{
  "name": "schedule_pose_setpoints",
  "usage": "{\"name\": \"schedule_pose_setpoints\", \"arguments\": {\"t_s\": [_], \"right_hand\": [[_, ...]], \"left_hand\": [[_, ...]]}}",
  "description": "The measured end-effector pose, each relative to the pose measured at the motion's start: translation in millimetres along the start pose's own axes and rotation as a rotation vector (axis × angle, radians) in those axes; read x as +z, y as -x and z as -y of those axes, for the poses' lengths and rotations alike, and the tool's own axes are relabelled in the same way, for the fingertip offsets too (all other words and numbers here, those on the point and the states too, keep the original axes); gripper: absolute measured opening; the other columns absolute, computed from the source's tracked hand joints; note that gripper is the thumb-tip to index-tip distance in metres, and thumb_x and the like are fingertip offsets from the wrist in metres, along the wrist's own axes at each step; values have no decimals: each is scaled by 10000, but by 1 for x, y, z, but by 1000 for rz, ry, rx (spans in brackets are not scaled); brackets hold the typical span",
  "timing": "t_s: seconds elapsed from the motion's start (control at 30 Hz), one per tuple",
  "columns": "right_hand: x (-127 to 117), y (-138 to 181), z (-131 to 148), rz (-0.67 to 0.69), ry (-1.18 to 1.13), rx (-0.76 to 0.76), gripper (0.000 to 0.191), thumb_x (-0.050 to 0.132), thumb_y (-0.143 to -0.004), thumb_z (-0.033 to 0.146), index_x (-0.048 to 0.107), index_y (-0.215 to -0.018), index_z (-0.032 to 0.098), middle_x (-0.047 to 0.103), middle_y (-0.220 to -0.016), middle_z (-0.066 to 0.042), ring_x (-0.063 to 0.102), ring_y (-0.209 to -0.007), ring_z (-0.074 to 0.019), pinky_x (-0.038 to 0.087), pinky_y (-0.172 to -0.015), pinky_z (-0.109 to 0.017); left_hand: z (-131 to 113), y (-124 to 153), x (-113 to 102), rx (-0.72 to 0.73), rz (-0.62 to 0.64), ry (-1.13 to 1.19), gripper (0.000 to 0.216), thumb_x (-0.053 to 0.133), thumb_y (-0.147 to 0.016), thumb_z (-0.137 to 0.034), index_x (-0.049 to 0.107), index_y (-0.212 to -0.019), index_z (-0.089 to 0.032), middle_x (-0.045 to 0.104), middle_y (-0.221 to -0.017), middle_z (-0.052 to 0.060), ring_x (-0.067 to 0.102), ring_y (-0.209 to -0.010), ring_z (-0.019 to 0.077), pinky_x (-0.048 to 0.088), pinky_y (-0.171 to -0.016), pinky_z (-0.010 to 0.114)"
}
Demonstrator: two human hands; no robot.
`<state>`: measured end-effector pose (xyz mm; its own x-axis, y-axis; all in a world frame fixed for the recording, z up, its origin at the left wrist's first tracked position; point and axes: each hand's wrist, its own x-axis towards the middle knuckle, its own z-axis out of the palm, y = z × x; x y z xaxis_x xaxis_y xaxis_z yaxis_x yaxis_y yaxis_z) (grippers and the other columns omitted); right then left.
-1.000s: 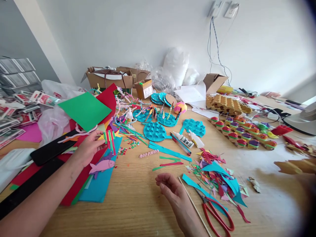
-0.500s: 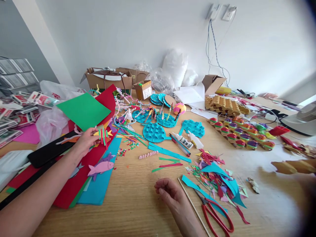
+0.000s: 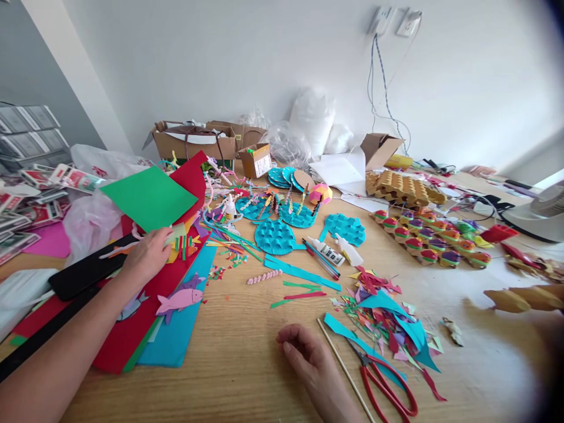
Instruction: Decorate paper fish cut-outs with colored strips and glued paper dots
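Note:
At the left, my left hand (image 3: 152, 254) reaches over the red paper sheet (image 3: 123, 329), back upward and fingertips hidden. Right beside its fingers lies a yellow paper fish (image 3: 184, 247) with green and red stripes; whether the fingers grip it I cannot tell. Nearer me, a pink paper fish (image 3: 180, 301) rests on the sheets. My right hand (image 3: 308, 361) rests on the table with its fingers loosely curled, the thumb a little apart and nothing in it. Close to its right are a thin wooden stick (image 3: 346, 370) and red-handled scissors (image 3: 381, 382).
A heap of paper scraps (image 3: 392, 323) lies at the right. Glue bottles (image 3: 328, 251) and pens stand amid blue egg-carton pieces (image 3: 277, 236) in the middle. A painted egg tray (image 3: 429, 238) is farther right. Cardboard boxes (image 3: 189, 144) and plastic bags line the wall.
My left hand has shifted slightly left and turned its back upward. The striped fish now sits a little lower, partly behind the fingers. The right hand has barely moved.

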<state>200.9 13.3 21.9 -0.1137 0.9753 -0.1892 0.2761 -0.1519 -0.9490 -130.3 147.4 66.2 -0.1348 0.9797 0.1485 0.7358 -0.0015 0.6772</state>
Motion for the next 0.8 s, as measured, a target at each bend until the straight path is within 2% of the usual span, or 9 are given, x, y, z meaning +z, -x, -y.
{"name": "schedule_pose_setpoints", "arguments": {"t_s": [0.1, 0.17, 0.33, 0.5, 0.63, 0.73, 0.8], "right_hand": [[0, 5, -2, 12, 102, -34, 138, 475, -748, 263, 573, -774, 170, 580, -721, -40, 534, -699, -177, 403, -636, -279], [2, 7, -3, 12, 170, -61, 141, 456, -763, 245, 573, -774, 166, 584, -711, -34, 531, -683, -164, 395, -621, -262], [13, 8, -3, 25, 281, -140, 118, 467, -752, 181, 555, -674, 167, 554, -621, 1, 495, -595, -121, 355, -554, -210], [26, 9, -3, 44, 333, -232, 93, 510, -721, 114, 531, -652, 173, 538, -615, 23, 477, -571, -90, 323, -539, -180], [29, 11, -6, 30, 365, -290, 133, 529, -730, 140, 465, -620, 176, 509, -610, 30, 457, -567, -83, 299, -531, -180], [30, 11, -9, 4, 368, -305, 220, 503, -765, 189, 386, -579, 180, 460, -576, 35, 420, -541, -82, 281, -515, -188], [29, 10, -10, -8, 351, -312, 218, 483, -768, 186, 371, -580, 183, 439, -570, 37, 408, -540, -83, 279, -515, -191]], "left_hand": [[-11, 5, -5, 147, -9, -314, 232, 392, -820, -173, 495, -1019, -111, 491, -1078, 113, 459, -1019, 270, 320, -883, 351], [-23, 9, -5, 263, -6, -434, 207, 364, -841, -190, 506, -970, -110, 519, -1029, 115, 499, -963, 243, 366, -834, 326], [-62, 30, 19, 501, 30, -269, 176, 404, -841, -270, 531, -767, -174, 591, -749, 8, 550, -698, 144, 396, -650, 233], [-93, 63, 61, 624, 248, -183, 232, 371, -848, -229, 513, -671, -178, 568, -628, -7, 537, -594, 119, 380, -556, 208], [-97, 85, 89, 654, 370, -137, 223, 349, -850, -178, 530, -719, -186, 604, -662, 5, 579, -630, 136, 411, -574, 219], [-91, 98, 106, 655, 449, 16, 234, 330, -836, -120, 540, -907, -193, 648, -856, 28, 608, -799, 142, 450, -710, 226], [-87, 105, 115, 638, 482, 84, 254, 332, -826, -103, 534, -941, -203, 642, -913, 28, 599, -847, 140, 450, -747, 228]]}}
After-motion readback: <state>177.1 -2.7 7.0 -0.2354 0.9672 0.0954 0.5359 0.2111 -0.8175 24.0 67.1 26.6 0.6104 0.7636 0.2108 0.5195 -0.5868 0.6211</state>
